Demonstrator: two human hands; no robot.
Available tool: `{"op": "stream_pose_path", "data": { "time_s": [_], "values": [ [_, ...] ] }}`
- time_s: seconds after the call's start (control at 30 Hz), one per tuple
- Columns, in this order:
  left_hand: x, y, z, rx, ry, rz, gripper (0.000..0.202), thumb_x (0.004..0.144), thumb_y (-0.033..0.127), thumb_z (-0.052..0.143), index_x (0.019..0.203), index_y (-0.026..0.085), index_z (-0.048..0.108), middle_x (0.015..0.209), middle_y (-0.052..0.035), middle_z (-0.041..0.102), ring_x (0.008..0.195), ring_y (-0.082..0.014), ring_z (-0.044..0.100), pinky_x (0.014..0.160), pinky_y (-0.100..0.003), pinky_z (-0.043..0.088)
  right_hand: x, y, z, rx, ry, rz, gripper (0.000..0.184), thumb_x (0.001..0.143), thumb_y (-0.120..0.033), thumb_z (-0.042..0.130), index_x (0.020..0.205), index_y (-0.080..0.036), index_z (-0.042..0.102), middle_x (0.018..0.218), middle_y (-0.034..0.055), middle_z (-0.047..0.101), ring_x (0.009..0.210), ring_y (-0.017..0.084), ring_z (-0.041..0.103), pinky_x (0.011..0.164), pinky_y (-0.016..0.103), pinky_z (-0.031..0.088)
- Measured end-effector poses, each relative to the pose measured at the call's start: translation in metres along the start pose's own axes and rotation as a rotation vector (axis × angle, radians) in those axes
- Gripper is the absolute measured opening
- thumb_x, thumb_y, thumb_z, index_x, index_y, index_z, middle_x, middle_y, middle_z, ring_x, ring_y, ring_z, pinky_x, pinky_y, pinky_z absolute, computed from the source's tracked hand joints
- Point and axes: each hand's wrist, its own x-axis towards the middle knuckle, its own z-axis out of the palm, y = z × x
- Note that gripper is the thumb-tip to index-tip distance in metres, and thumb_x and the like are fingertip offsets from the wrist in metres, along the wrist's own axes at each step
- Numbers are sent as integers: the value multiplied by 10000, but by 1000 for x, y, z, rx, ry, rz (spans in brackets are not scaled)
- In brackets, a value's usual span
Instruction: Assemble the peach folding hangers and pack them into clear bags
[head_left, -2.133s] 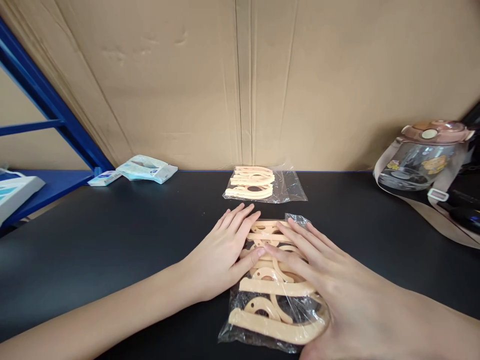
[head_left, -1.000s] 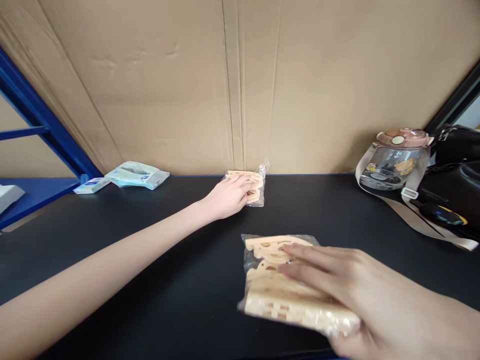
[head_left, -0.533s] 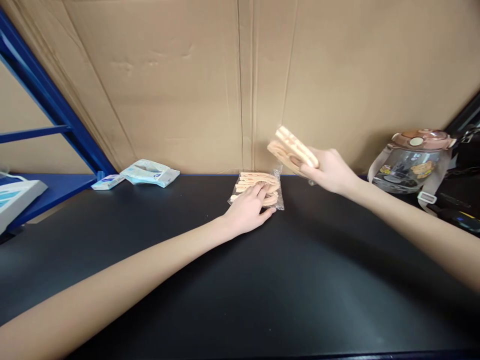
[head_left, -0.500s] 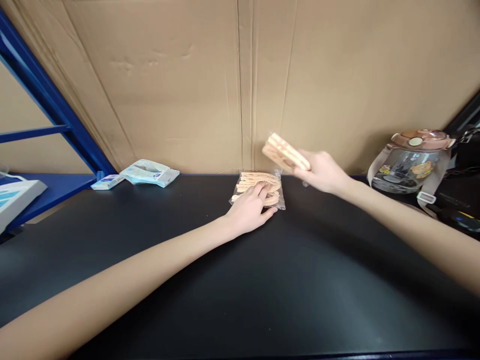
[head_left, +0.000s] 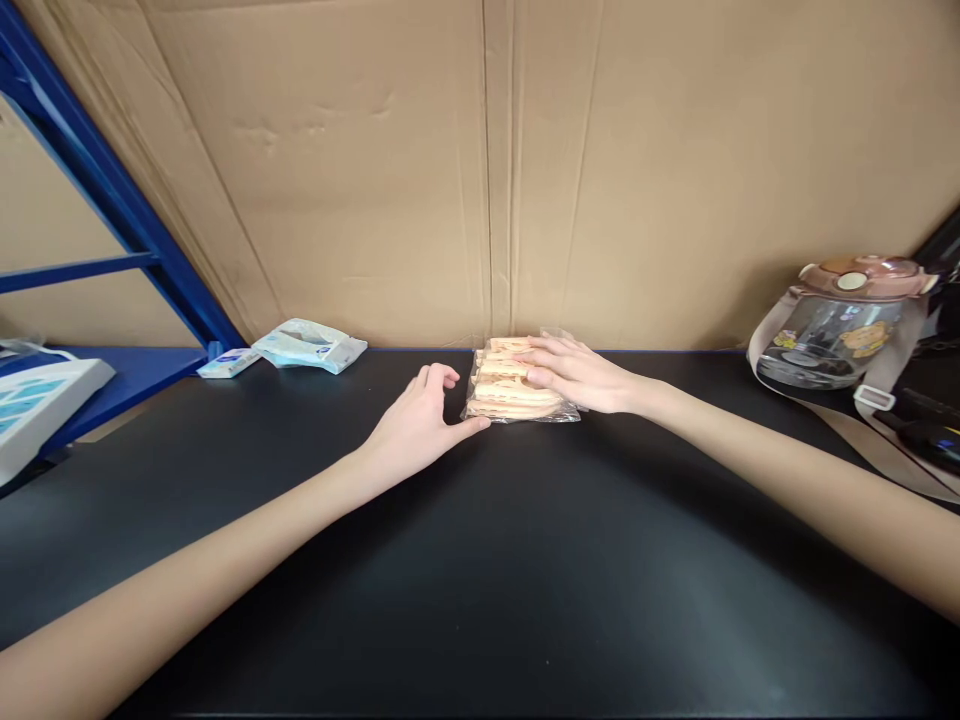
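At frame centre, a clear-plastic-wrapped pile of peach-coloured curved pieces (head_left: 514,392) lies on the matte black tabletop (head_left: 480,580), apparently steadied by the flat, loosely spread right hand (head_left: 577,375), which hides part of it. The left hand (head_left: 416,415), thumb and fingers apart, is at its left edge; contact is unclear. The tan cardboard wall (head_left: 360,200) blocks the back.

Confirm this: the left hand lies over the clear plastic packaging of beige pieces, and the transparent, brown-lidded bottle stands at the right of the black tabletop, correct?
Wrong hand: the head view shows the right hand, not the left hand, over the clear plastic packaging of beige pieces. The transparent, brown-lidded bottle does stand at the right of the black tabletop.
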Motion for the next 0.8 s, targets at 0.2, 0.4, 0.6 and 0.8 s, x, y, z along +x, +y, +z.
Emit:
{"op": "stream_pose_path", "data": {
  "time_s": [0.2,0.4,0.6,0.8],
  "values": [
    [18,-7,19,-138,-106,-21,451,836,410,602,1207,170,514,1128,-100,635,1071,-277,594,913,-428,487,13,-1,15,-82,116,-56,691,912,-675,323,1356,-185,525,1440,159,460,1368,343,331,1106,520,255],
    [36,-14,30,-222,-105,-93,682,822,326,640,1410,179,328,1231,-121,618,1068,-235,633,927,-390,502,29,9,22,-108,169,-82,673,926,-660,300,1370,-198,505,1380,142,509,1297,329,411,1064,510,313],
    [34,-6,33,-95,-4,-107,779,815,317,625,1468,211,214,1449,-163,438,1354,-338,388,1073,-569,322,36,12,28,-132,179,-101,655,945,-627,288,1409,-202,470,1452,165,451,1380,347,334,1082,539,290],
    [24,13,29,67,-71,115,590,867,355,558,1410,199,387,1536,-113,357,1435,-266,273,1179,-493,123,40,13,12,132,40,-37,667,950,-645,214,1407,-242,486,1510,89,422,1432,318,275,1141,546,209]
  ]
}}
